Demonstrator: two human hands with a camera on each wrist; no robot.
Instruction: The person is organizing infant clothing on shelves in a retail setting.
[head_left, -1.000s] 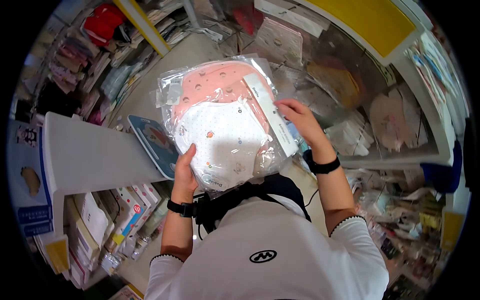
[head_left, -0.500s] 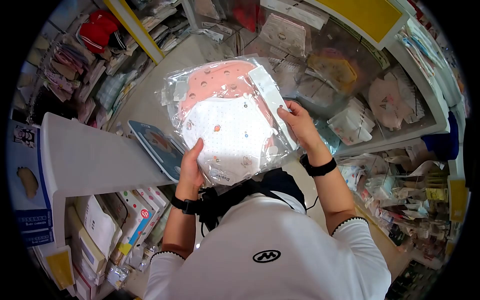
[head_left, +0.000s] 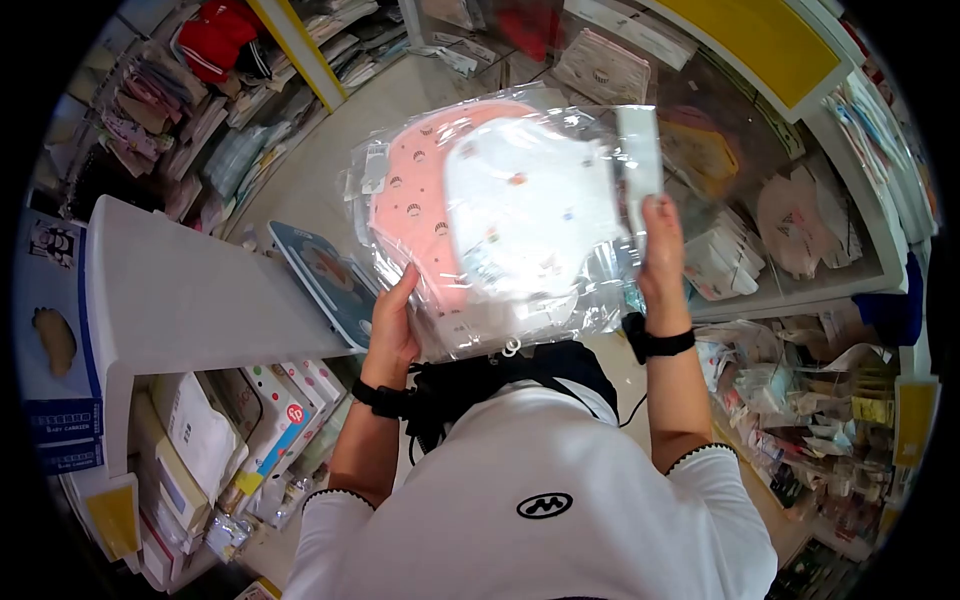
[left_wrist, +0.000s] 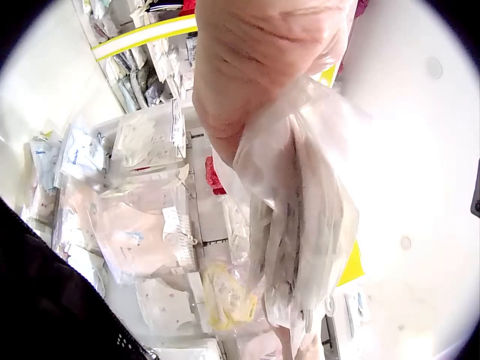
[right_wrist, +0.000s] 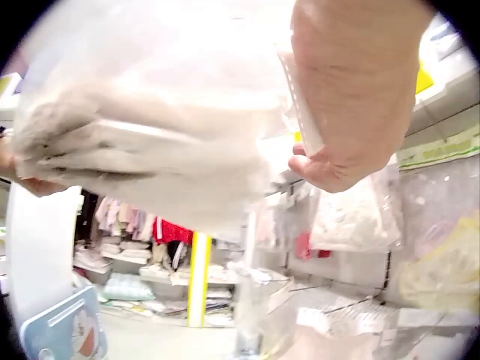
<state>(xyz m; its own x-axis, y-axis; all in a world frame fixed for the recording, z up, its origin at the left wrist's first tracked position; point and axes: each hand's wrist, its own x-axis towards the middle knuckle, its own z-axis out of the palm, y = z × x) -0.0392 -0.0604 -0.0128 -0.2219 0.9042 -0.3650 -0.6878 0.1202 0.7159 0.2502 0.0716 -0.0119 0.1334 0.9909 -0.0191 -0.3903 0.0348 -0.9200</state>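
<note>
You've got the bag [head_left: 590,312] lifted, just right of the counter [head_left: 190,290]; the cloths are inside, and setting it down looks undone. Your left hand [head_left: 393,325] grips its near-left edge; your right [head_left: 662,255] pinches the strip [head_left: 638,150] side. Clear, crinkled plastic shows printed pink cloth [head_left: 410,205] under patterned white cloth [head_left: 530,200].

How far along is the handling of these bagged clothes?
Looks done: the bags are picked up, pink cloth and white cloth inside. In hand: left hand grips the near left edge, right hand the side with the white strip. Left, probably: putting them down, since both hands hold them in the air. Where they go, I can't tell.
</note>
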